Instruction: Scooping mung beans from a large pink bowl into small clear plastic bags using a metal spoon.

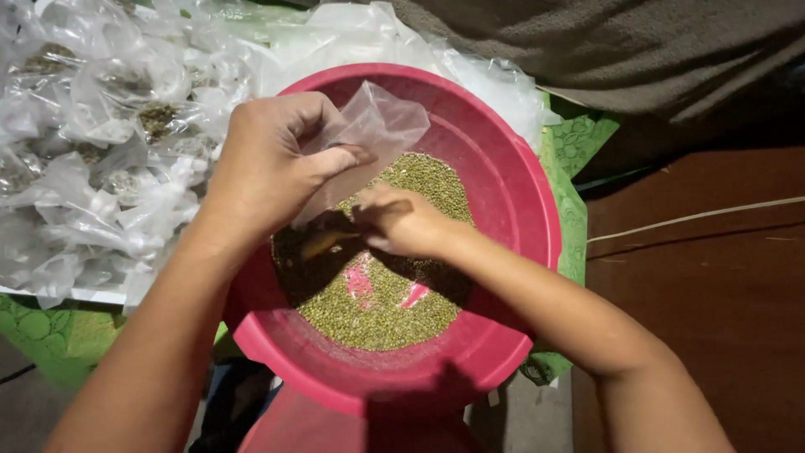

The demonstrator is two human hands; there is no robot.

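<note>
Mid-frame, over the red basin (511, 180): left hand (267, 168) pinching a clear bag (369, 134), thumb pressed against the fingers on the film, the bag's loose end sticking up toward the upper middle. Right hand (402, 222) just below it, fingers curled together down in the green beans (377, 310), knuckles up; hard to tell what, if anything, sits inside that curl. A small yellowish scoop (323, 243) lying in the beans in the left hand's shadow, just left of the right hand. Two patches of bare pink basin floor showing through the beans, lower centre. Upper left: a heap of filled bags (101, 151), clear film with beans inside, piled on a white surface (92, 294). Green cloth (574, 168) under the basin, peeking out right. Grey blanket (604, 42) along the top right, brown floor (721, 285) at right.
</note>
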